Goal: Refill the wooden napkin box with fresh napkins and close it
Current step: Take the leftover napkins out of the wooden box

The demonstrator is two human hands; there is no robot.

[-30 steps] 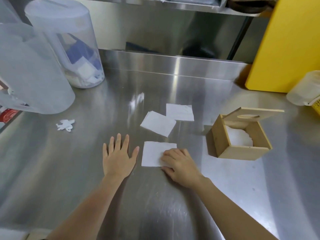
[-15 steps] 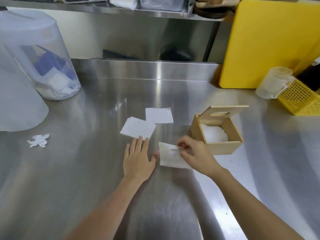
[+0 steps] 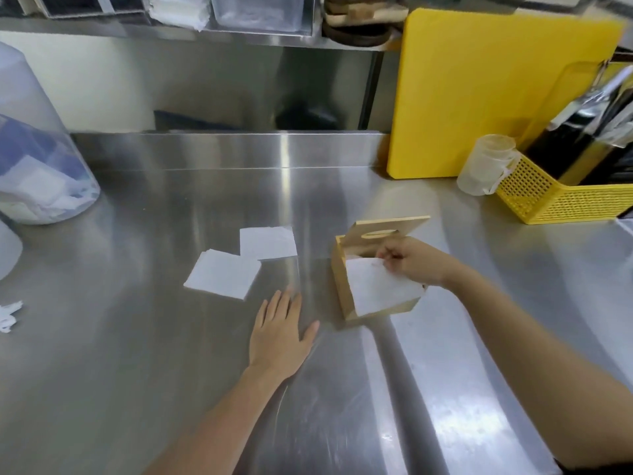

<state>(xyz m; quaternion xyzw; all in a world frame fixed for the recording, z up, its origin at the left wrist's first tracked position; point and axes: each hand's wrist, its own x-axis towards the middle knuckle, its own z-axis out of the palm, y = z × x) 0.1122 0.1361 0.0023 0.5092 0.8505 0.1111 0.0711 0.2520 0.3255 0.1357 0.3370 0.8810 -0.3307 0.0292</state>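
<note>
The wooden napkin box (image 3: 342, 279) stands on the steel counter (image 3: 137, 337) right of centre, its slotted lid (image 3: 387, 228) tilted up at the back. My right hand (image 3: 414, 265) hovers over the box, pinching a white napkin (image 3: 376, 289) that hangs across the box's opening and front wall. Flat on the counter, fingers spread, my left hand (image 3: 279, 334) holds nothing, just left of the box. Two more white napkins (image 3: 222, 277) (image 3: 268, 242) lie flat on the counter to the left of the box.
A clear plastic container (image 3: 41, 173) with papers stands at the far left. A yellow cutting board (image 3: 479, 97) leans against the back wall. A plastic cup (image 3: 486, 166) and a yellow mesh basket (image 3: 561, 200) sit at the right. A scrap of white paper (image 3: 8, 315) lies at the left edge.
My right hand has lifted the nearest napkin off the counter and carried it right, over the open box. My left hand stays flat on the counter.
</note>
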